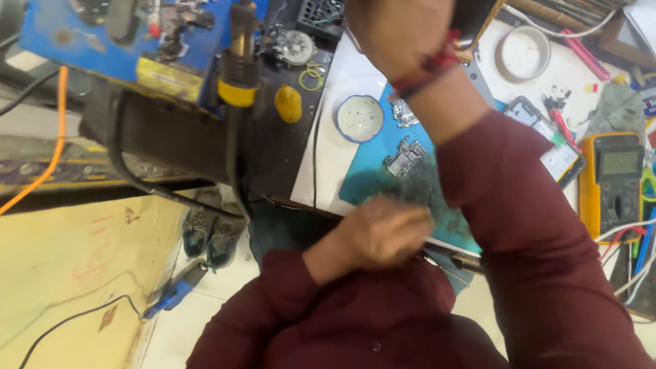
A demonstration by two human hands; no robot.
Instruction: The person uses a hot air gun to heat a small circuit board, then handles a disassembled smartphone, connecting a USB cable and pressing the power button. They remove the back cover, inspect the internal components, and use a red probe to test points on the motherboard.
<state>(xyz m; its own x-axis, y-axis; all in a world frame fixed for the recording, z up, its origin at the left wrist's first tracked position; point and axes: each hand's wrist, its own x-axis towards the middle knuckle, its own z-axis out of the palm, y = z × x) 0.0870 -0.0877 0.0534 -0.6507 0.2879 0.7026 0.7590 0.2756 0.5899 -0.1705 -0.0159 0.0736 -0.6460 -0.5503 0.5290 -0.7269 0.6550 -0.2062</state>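
A small grey circuit board [404, 158] lies on a blue mat [369, 171] on the worktop [342, 75]. Its long side slants from the near left up to the far right. A smaller metal piece [404, 113] lies just past it on the same mat.

The left hand [383, 232] is the nearer one. It rests at the near edge of the mat, and the board lies just beyond it, a little to the right. This hand is blurry and curled in a loose fist, and I cannot tell if it holds anything.

The right hand [400, 34] is up high, far past the board, near the top of the view. Its fingers are cut off, so I cannot tell if it is open or closed. It wears a red band [427, 72] on the wrist.

A round white dish [359, 118] sits just left of the mat. A yellow meter [610, 181] and a phone [553, 140] lie well off to the right.
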